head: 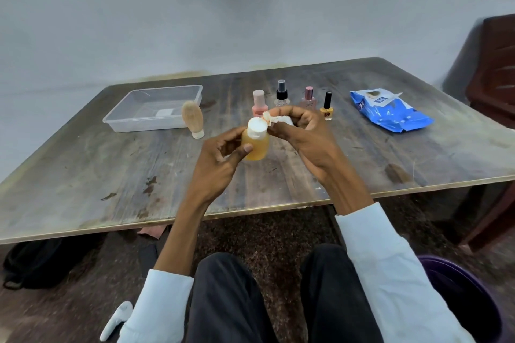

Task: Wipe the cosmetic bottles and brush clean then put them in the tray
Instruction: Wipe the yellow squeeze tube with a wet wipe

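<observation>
My left hand (220, 159) grips an amber bottle (255, 145) with a white cap above the table. My right hand (303, 133) pinches a crumpled white wipe (278, 120) against the cap's right side. A clear plastic tray (133, 120) lies at the back left, with a tan brush (192, 119) standing upright beside its right end. Behind my hands stand a pink bottle (259, 101), a clear spray bottle with black top (281, 93), a pink-capped bottle (309, 96) and a yellow nail polish bottle (327, 108).
A blue pack of wipes (390, 111) lies at the back right of the worn wooden table (111, 170). A dark wooden chair (493, 69) stands at the right. A purple bin (468, 298) sits on the floor at lower right, a black bag (36, 264) at lower left.
</observation>
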